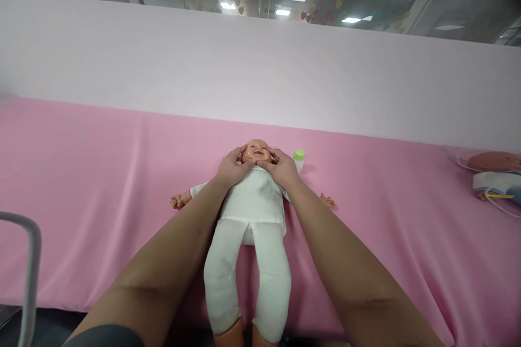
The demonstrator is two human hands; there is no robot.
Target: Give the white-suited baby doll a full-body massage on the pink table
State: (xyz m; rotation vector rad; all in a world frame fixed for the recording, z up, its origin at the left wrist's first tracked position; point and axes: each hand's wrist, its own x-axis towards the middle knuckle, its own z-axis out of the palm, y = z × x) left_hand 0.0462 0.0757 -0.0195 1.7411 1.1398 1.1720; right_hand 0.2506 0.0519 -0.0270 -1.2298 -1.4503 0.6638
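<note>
smooth plastic baby doll (253, 211) in soft white cloth lies face-up on pink cloth counter (101, 173). left hand (233, 167) and right hand (282, 168) cup its cheeks, fingers curved loosely. green-capped bottle (299, 159) beside head; contents unclear.

White-clothed doll (253, 211) on a pink cloth (101, 173) — a green-capped bottle (299, 158) beside it — pale lilac wall (260, 76) behind.
</note>
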